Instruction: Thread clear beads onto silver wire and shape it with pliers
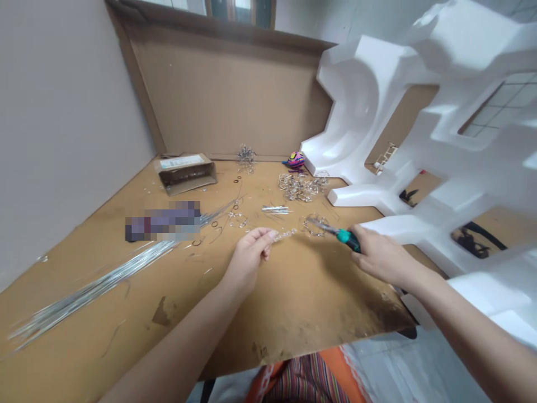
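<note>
In front of the short silvery rods (276,210), the left hand (251,246) pinches a clear, bead-like strand (286,234); to their right, the right hand (375,252) grips green-and-black pliers (345,237).

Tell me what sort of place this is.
Probably a small makeshift wire-craft workspace: there are pliers in use, a long bundle of straight wires, and a pile of bent pieces on the table.
</note>
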{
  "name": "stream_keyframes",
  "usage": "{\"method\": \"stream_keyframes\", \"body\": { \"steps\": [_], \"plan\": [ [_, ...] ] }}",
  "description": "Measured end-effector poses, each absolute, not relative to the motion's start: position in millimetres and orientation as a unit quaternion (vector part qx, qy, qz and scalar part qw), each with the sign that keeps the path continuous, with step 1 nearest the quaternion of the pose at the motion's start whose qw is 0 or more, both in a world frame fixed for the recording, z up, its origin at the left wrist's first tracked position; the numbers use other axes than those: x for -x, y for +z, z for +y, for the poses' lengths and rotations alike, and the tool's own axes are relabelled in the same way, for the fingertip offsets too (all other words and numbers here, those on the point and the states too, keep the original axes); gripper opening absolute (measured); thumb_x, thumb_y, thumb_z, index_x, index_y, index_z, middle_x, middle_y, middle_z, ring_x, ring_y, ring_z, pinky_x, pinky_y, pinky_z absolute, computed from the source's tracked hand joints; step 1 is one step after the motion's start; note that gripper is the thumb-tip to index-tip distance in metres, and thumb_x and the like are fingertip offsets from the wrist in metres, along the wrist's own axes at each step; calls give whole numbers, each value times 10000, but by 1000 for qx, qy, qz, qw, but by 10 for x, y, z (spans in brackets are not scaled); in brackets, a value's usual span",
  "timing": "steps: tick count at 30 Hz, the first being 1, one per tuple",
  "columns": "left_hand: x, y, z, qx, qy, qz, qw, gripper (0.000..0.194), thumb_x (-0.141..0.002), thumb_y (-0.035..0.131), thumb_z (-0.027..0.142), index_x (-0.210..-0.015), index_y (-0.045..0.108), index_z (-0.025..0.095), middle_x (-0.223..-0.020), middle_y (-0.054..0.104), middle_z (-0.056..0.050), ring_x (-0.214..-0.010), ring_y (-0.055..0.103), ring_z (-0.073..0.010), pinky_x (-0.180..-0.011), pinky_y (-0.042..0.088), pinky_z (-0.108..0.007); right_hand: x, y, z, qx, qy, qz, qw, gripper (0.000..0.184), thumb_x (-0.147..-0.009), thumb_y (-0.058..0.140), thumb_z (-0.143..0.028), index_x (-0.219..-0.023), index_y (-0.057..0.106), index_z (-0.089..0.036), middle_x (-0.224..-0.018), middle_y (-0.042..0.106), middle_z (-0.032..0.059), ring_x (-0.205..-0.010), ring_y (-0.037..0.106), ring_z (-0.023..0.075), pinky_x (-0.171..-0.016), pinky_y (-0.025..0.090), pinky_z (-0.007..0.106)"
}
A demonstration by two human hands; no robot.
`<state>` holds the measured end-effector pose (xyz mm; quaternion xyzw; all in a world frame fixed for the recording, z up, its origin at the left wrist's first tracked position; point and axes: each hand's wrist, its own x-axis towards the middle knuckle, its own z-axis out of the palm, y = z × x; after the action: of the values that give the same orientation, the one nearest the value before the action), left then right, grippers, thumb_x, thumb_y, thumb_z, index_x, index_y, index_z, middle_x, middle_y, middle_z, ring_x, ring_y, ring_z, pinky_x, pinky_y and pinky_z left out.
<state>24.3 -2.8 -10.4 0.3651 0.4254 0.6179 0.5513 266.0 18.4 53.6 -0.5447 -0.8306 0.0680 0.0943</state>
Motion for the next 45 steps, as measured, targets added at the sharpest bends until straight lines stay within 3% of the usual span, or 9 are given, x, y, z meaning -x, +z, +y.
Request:
{"method": "stream_keyframes", "body": {
  "steps": [4,8,15,22,24,28,33,36,45],
  "plan": [
    [-234,-80,-35,-341,619,381,595,162,-713,628,270,-706,526,145,-498,390,66,-469,339,-49,-466,262,-179,-2624,426,231,545,34,-837,28,180,-718,437,-174,-890,488,-191,-768,566,30,-651,517,159,-549,302,240],
    [-220,-52,-42,-322,609,328,646,144,-703,642,236,-730,530,149,-517,394,62,-476,345,-48,-468,270,-176,-2573,232,207,577,-30,-816,7,199,-753,464,-303,-901,519,-181,-796,565,69,-719,541,213,-585,313,274],
    [-244,-48,-52,-335,589,320,662,165,-688,657,264,-705,536,154,-489,394,59,-467,338,-57,-466,267,-186,-2198,-238,100,497,-47,-861,98,349,-779,505,-419,-1043,564,-198,-923,575,99,-866,523,247,-742,356,349],
    [-253,-66,-44,-333,589,360,642,200,-677,663,303,-714,531,158,-500,406,59,-469,347,-61,-474,269,-191,-2135,-253,190,436,37,-878,197,428,-764,544,-439,-1123,538,-206,-1082,557,110,-1026,481,264,-831,389,413],
    [-256,-63,-41,-336,587,378,633,209,-679,660,320,-707,532,157,-492,400,61,-463,342,-64,-470,263,-194,-2165,-149,249,429,109,-859,258,404,-790,519,-424,-1136,524,-215,-1121,543,105,-980,519,230,-812,426,391],
    [-261,-72,-33,-339,580,400,624,211,-689,650,331,-690,533,155,-480,388,63,-462,329,-65,-470,257,-195,-2123,72,353,405,200,-820,351,274,-832,484,-334,-1067,571,-225,-1117,544,83,-678,563,122,-662,483,302],
    [-238,-154,-1,-357,585,407,604,197,-732,611,340,-712,532,160,-479,390,65,-469,317,-68,-485,260,-196,-1928,98,397,332,261,-823,380,162,-820,514,-270,-864,658,-212,-865,628,47,-763,590,147,-711,477,289],
    [-222,-206,21,-379,578,435,577,215,-738,598,368,-722,536,163,-464,393,64,-460,314,-74,-484,256,-204,-1845,56,397,337,289,-810,383,174,-829,502,-278,-804,656,-199,-700,603,22,-638,574,127,-614,471,256],
    [-237,-207,39,-396,559,492,537,240,-675,640,398,-687,565,171,-426,407,65,-425,331,-80,-465,256,-208,-1820,-8,398,347,322,-786,397,128,-794,550,-278,-745,625,-186,-631,583,4,-553,553,107,-565,460,232]
  ]
}}
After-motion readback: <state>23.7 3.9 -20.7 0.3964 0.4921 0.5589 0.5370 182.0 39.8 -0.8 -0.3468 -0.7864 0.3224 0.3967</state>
